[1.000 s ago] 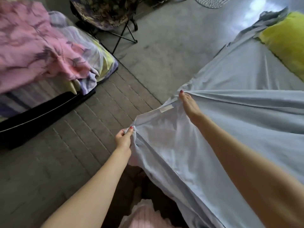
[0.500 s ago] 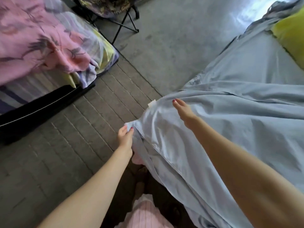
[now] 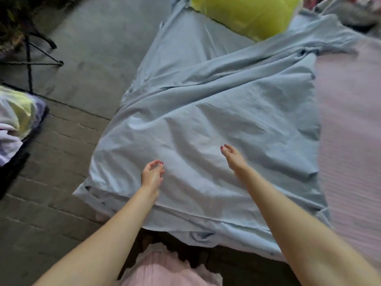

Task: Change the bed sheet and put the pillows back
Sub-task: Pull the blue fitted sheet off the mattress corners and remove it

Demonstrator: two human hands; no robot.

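Blue sheet (image 3: 216,112) is down over the bed now, covering the near-left part, rumpled, with long creases running across it. Its near hem hangs over the foot edge, and the left corner droops toward the brick floor (image 3: 51,162). Not finished, though: along the right side the pink mattress (image 3: 350,131) lies bare, so the sheet sits off to the left and needs pulling across.

Both hands are out over the cloth. Left hand (image 3: 152,175) sits low, close to the sheet, fingers loosely curled, gripping nothing as far as I can see. Right hand (image 3: 232,158) is further out, fingers loose and slightly apart, also holding nothing; whether either palm actually touches the fabric is hard to tell through the blur. Looks like smoothing, I'd say.

Up at the head end a yellow-green pillow (image 3: 247,13) lies over the top edge of the sheet. A pile of bedding (image 3: 14,118) waits on the left.

Still to do, by my reckoning: shift the sheet right, flatten it, tuck it in, then set the pillows.
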